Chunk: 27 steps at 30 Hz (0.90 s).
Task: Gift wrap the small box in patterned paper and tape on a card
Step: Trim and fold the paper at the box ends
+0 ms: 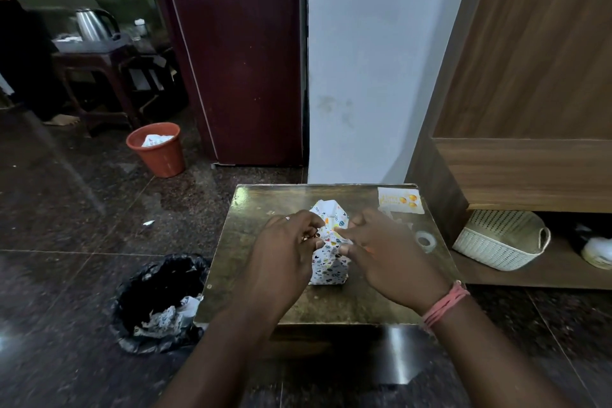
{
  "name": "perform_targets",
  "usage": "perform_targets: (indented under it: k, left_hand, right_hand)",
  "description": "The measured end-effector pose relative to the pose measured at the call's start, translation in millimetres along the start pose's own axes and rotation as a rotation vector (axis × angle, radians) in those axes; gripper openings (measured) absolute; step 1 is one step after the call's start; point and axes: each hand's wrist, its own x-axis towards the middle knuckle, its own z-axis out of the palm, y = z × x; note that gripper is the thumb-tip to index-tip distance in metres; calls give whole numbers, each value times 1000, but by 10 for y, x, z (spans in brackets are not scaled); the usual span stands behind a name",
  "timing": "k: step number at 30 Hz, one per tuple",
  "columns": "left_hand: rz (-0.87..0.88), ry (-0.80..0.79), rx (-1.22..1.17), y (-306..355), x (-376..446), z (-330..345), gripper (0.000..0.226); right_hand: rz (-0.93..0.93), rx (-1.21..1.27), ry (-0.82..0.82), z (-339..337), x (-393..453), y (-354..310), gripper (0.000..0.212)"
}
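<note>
The small box [328, 270] stands in the middle of a small wooden table [265, 301], covered in white paper with small coloured prints. A loose flap of the paper [331, 209] sticks up at the far side. My left hand [284, 252] pinches the paper on the box's top from the left. From the right, my right hand [387, 255] pinches the same fold with curled fingers. A white card with orange balloons [400, 199] lies at the table's far right corner. A roll of clear tape [425, 240] lies flat near the right edge.
A black bin bag [159, 301] holding paper scraps sits on the floor left of the table. An orange bucket [157, 149] stands farther back. A white woven basket [503, 238] rests on a low shelf to the right. A wall and a dark door rise behind.
</note>
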Motion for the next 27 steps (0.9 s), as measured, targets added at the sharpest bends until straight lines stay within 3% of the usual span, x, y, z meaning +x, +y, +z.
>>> perform_targets:
  k: [7,14,22,27]
  left_hand:
    - [-183,-41,-236,6,36,-62,18]
    - [-301,-39,-357,18,99,-14,16]
    - [-359,-2,-419,-9,151,30,20]
    - [-322,45,-371,-32,156,70,29]
  right_hand:
    - [175,283,34,-1,82,-27,8]
    - [382,479,33,44,169,37,13]
    - [431,546,6,10,288,10,17]
    - [341,523,-9,30,302,46,8]
